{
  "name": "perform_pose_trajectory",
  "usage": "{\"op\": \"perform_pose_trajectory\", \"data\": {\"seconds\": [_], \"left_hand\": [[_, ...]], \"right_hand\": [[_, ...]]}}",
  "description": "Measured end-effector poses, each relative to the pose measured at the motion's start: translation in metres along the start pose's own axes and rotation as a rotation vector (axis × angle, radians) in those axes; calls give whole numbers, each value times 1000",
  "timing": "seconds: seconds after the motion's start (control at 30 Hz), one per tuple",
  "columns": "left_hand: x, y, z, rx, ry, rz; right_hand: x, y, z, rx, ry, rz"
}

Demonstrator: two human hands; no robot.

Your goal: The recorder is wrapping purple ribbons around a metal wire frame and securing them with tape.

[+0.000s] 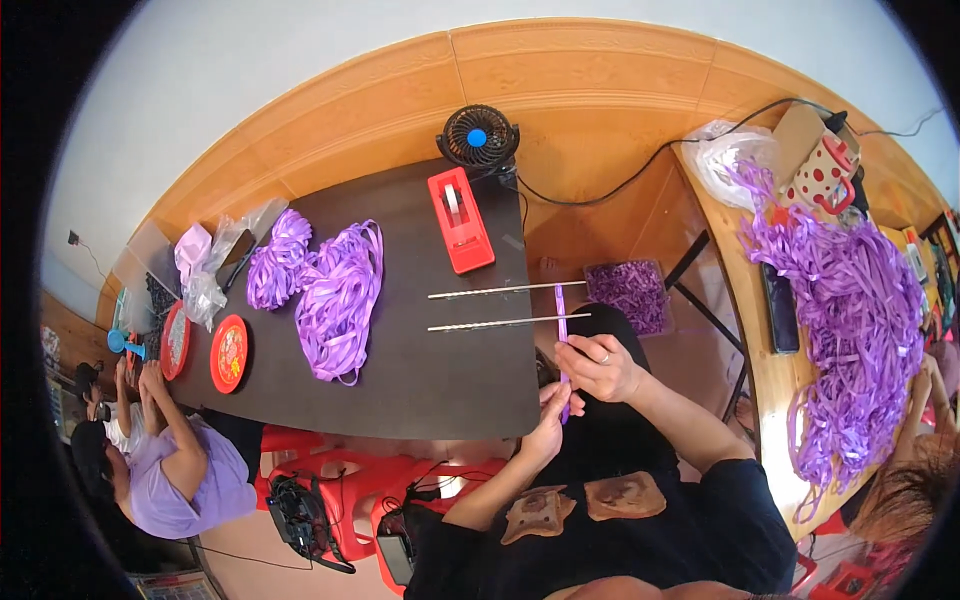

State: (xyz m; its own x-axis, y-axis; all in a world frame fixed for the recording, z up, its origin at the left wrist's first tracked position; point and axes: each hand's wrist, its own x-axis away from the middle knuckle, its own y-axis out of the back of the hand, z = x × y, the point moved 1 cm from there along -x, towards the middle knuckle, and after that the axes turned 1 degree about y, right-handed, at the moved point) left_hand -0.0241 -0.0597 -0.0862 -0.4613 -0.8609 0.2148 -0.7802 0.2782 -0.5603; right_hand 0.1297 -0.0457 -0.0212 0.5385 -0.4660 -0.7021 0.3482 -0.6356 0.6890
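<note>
Two thin pale rods, a far rod (480, 293) and a near rod (480, 326), lie side by side and jut past the right edge of the dark table. A purple ribbon (560, 300) passes across both rods near their right ends and runs down to my hands. My right hand (600, 368), with a ring on one finger, is closed on the ribbon just below the near rod. Lower and a little left, my left hand (548, 422) pinches the ribbon's lower part. Fingers partly cover the ribbon between the hands.
On the dark table (440, 390) are a red tape dispenser (461, 222), purple ribbon bundles (342, 305) and red dishes (229, 353). A black fan (478, 138) stands behind. To the right, a wooden table (775, 395) carries heaped ribbon (860, 320). A bin (630, 292) holds purple pieces. Other people sit at both sides.
</note>
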Motion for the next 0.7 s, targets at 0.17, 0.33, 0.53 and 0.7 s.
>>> {"op": "perform_pose_trajectory", "data": {"seconds": [0.17, 0.33, 0.53, 0.7], "left_hand": [[6, 5, 0, -24, -13, 77], [12, 2, 1, 47, 4, 57], [13, 5, -1, 30, 7, 122], [18, -1, -8, 69, 59, 106]], "right_hand": [[-8, 8, 4, -11, 26, -3], [-10, 11, 5, -15, 87, -22], [-13, 12, 10, -26, 93, 4], [-12, 14, 13, -36, 64, 56]]}}
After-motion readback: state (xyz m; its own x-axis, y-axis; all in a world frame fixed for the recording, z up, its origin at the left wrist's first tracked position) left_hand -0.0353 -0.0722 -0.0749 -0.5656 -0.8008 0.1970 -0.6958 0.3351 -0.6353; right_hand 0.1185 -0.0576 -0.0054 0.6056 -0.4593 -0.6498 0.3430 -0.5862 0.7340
